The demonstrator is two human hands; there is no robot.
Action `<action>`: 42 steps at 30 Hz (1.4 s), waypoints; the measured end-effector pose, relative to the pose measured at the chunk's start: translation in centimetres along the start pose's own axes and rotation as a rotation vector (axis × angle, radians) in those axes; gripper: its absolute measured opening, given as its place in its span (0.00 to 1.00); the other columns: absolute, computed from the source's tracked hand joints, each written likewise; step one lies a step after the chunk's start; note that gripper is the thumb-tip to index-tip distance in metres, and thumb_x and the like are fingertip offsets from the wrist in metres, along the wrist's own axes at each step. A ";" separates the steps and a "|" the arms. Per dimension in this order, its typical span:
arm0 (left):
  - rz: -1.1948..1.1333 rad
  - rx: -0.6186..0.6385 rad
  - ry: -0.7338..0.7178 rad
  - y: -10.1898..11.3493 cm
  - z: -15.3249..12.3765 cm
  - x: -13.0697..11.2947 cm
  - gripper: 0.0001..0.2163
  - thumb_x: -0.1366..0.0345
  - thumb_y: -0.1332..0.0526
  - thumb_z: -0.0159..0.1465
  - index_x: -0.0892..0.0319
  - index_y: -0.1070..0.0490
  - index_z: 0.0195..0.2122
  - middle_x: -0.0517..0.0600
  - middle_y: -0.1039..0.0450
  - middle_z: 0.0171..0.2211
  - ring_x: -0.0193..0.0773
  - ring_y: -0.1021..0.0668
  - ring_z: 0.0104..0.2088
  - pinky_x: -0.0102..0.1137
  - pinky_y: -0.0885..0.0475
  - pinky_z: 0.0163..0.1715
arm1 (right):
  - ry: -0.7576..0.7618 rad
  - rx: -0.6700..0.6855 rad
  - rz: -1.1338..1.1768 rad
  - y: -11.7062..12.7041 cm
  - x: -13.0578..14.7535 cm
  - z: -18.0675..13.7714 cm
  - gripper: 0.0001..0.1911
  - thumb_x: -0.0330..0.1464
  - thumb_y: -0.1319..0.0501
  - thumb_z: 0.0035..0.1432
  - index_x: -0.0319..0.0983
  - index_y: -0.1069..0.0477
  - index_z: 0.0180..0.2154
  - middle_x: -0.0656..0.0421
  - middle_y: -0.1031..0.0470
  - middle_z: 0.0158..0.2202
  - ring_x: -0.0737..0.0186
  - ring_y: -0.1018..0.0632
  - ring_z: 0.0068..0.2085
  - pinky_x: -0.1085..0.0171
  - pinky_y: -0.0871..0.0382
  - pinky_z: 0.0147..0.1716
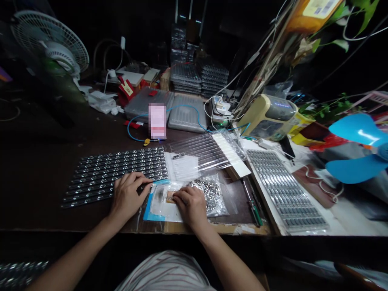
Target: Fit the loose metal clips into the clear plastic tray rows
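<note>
My left hand (129, 195) rests at the right end of a dark tray (100, 178) filled with rows of small shiny parts, fingers curled and pinched on a small dark item I cannot make out. My right hand (191, 205) lies curled over a small brownish pad (169, 197) on a white sheet with a blue edge (151, 210), fingertips pressed together on something too small to name. A clear bag of small silvery metal parts (212, 192) lies right beside the right hand.
A clear ribbed tray lid (209, 151) leans behind the bag. Another filled tray (285, 194) lies to the right, a screwdriver (251, 200) between. Behind stand stacked trays (184, 76), a blue cable (133, 121), a beige device (266, 117), a white fan (54, 44) and a blue fan (357, 149).
</note>
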State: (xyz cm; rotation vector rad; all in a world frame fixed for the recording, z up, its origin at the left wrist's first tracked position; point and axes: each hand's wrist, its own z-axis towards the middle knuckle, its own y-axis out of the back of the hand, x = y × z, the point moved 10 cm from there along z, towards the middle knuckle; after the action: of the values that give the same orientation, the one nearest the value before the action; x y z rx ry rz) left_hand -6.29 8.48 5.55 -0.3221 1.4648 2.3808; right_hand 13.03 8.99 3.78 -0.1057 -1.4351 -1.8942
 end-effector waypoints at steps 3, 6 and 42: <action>-0.050 0.034 -0.056 -1.1 3.3 -1.3 0.06 0.61 0.41 0.62 0.52 0.24 0.33 0.49 0.24 0.36 0.44 0.27 0.39 0.39 0.40 0.41 | 0.013 -0.003 -0.019 -0.1 0.3 -0.1 0.03 0.36 0.37 0.59 0.47 0.23 0.33 0.61 0.24 0.33 0.62 0.28 0.35 0.61 0.41 0.36; -0.070 0.090 -0.109 -3.7 7.8 -3.1 0.06 0.62 0.41 0.62 0.54 0.24 0.33 0.50 0.23 0.36 0.45 0.27 0.39 0.39 0.40 0.42 | 0.031 -0.002 -0.058 0.4 0.4 -0.2 0.06 0.36 0.38 0.60 0.47 0.24 0.40 0.59 0.24 0.37 0.60 0.28 0.38 0.60 0.40 0.38; -0.459 0.183 -0.085 -5.1 -1.7 -6.7 0.06 0.68 0.42 0.64 0.58 0.25 0.39 0.50 0.26 0.35 0.38 0.25 0.38 0.33 0.30 0.39 | -0.096 -0.206 0.097 3.7 -5.6 -2.1 0.12 0.27 0.49 0.63 0.39 0.29 0.44 0.55 0.23 0.39 0.61 0.23 0.40 0.63 0.31 0.41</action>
State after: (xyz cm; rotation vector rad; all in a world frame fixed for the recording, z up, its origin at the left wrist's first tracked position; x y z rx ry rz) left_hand 1.85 8.06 3.02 -0.4499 1.3815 1.8642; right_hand 20.02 9.59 3.29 -0.3621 -1.2691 -1.9741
